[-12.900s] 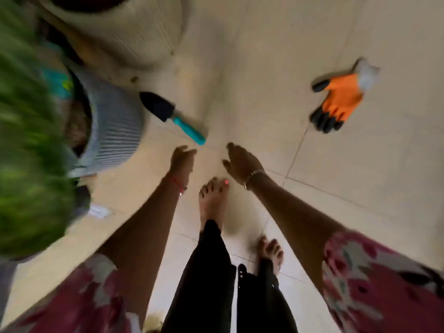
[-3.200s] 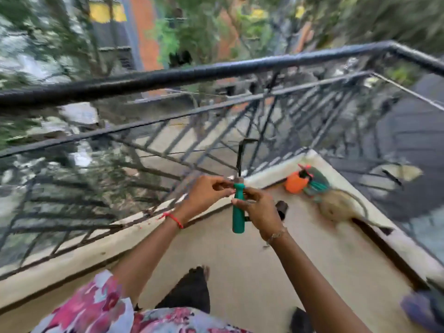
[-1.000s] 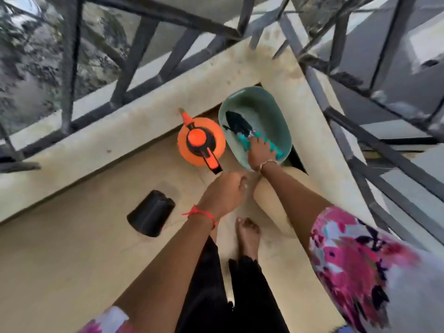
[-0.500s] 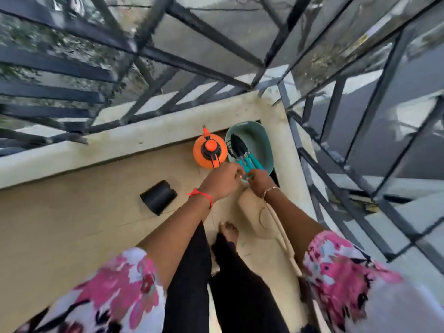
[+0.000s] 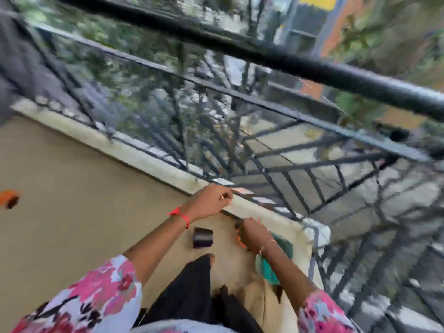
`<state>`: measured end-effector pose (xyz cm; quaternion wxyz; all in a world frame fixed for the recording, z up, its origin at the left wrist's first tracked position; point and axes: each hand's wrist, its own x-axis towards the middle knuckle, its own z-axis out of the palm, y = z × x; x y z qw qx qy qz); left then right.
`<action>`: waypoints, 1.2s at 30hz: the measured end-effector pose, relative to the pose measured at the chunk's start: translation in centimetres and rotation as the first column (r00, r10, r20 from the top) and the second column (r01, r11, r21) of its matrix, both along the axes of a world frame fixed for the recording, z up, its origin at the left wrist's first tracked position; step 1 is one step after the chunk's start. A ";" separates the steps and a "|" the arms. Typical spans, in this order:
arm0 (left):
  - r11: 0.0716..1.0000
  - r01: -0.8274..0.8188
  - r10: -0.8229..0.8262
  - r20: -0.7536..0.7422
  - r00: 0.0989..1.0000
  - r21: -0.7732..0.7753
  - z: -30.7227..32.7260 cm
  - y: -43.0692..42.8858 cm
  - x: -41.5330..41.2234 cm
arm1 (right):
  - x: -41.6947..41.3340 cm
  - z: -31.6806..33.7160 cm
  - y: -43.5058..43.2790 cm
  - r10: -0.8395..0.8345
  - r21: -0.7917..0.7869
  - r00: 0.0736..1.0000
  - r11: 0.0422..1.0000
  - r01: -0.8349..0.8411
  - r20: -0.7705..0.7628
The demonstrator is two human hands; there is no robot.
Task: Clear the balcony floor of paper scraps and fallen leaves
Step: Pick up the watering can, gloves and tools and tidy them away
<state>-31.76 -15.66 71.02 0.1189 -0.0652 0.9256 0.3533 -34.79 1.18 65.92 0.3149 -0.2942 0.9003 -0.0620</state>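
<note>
Seemingly well along, a person stands at the right end of the balcony floor [image 5: 72, 193], left hand [image 5: 209, 200] over the kerb [image 5: 153, 162] below the railing [image 5: 264, 54], right hand [image 5: 252, 234] low beside a teal basin [image 5: 268, 271]. The fingers of both are bent, but blur hides whether they grip anything. No paper scraps or fallen leaves show on the tan floor, though a toppled black pot [image 5: 203, 237] near the feet and an orange item [image 5: 8, 198] far left suggest tidying is unfinished.

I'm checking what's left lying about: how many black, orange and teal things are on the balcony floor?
Black: 1, the small pot
Orange: 2, the blurred glove at the left edge and the sprayer, mostly hidden
Teal: 1, the basin
Total: 4
</note>
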 end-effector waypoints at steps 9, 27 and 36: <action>0.830 -0.557 0.556 0.062 0.829 -0.001 -0.2 -7.2 19.0 | 5.3 4.1 -13.5 0.445 -0.120 0.895 0.889 -0.442 -0.005; 0.373 -0.925 0.905 0.249 0.345 -0.071 -5.4 -19.4 48.9 | 29.1 0.0 -36.6 0.720 -0.184 0.675 0.694 -0.696 0.162; 0.301 -0.953 0.938 0.190 0.289 -0.040 -7.0 -32.4 51.3 | 31.1 -0.8 -49.7 0.751 -0.160 0.641 0.660 -0.734 0.158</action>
